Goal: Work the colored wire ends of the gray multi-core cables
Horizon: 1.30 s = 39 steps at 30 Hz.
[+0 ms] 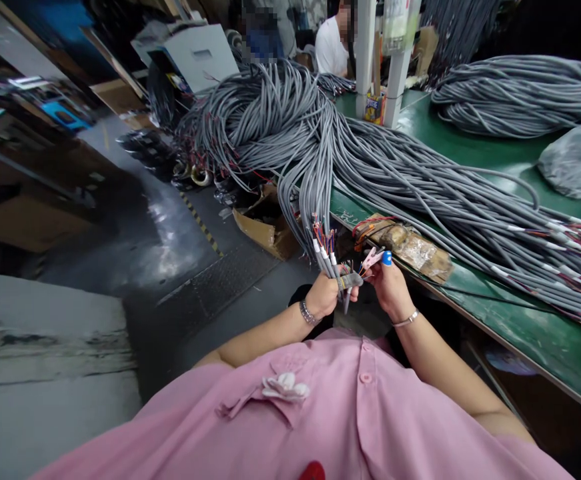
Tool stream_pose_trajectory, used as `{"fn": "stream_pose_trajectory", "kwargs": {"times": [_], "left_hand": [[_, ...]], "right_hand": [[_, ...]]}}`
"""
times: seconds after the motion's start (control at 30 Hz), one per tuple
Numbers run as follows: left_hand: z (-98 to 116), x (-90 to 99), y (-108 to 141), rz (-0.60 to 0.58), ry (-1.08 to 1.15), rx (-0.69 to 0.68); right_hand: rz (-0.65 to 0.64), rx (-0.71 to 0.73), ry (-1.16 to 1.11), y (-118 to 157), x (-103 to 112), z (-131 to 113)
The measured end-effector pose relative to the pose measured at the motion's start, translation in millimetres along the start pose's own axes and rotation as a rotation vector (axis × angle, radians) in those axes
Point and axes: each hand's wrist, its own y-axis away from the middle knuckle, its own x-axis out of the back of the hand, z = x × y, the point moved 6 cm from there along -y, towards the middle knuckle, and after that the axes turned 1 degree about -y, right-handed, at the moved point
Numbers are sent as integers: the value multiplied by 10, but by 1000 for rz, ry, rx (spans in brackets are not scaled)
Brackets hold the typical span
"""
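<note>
My left hand is closed around the ends of several grey cables. White sleeves and loose coloured wires stick up from the bundle. A grey wrap covers one of its fingers. Just to the right, my right hand pinches thin coloured wires at a cable end, close to the left fingertips. A small pink piece that looks like a clip shows at its fingers, and a blue cover sits on one fingertip. How the pink piece is held is partly hidden.
Long grey cables lie across the green table, piled high at its far left. A taped cardboard piece rests by the near edge. Further right are a coiled cable bundle and a plastic bag. An open carton stands below. A person sits beyond.
</note>
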Motion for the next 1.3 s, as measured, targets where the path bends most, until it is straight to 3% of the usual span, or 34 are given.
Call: {"fn": "stream_pose_trajectory", "kwargs": {"times": [0.1,0.23,0.57,0.83,1.03,1.3], "left_hand": [[-23,4,-29,-17,6,6],[-65,11,-53,-34,6,23],[-100,7,-75,-47,-14,55],[-73,15,53,-8,-49,-24],[-15,10,129,70,2,-108],[-15,-6,18,102,-14,-62]], "right_hand": [[-64,-112,-163,-15,-94,11],[-16,-111,-286,-42,-102,2],[7,-101,-231,-71,-81,52],[-161,-273,-279,49,-133,17],[-126,-171,-214,57,-122,-44],[-44,-147,-174,15,-97,-17]]}}
